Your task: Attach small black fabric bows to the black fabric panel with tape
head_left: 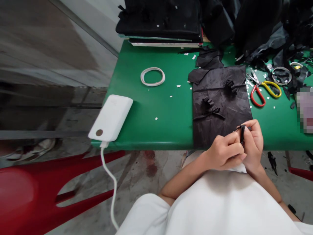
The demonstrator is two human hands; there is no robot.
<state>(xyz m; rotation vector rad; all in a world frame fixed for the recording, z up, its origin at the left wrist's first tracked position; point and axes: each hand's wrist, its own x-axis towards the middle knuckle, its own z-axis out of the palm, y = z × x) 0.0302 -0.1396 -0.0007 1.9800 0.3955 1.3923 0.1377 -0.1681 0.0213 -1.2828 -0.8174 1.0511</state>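
Note:
My left hand (226,152) and my right hand (254,143) meet at the front edge of the table. Pinched between the fingertips of both is a narrow black strip (242,133), bent into a small loop; its ends are hidden by the fingers. Just beyond them a creased black cloth sheet (220,130) lies flat. On it rest two small bunched black pieces, one nearer the left (207,101) and one farther right (231,86), along with a thin knotted black strip (215,112).
Scissors (259,86) with one red and one yellow handle lie open right of the cloth. A white tape roll (153,77) and a white power bank (111,117) with a cable sit on the green table (171,130). Black fabric (158,19) is piled behind. A red chair (19,192) stands left.

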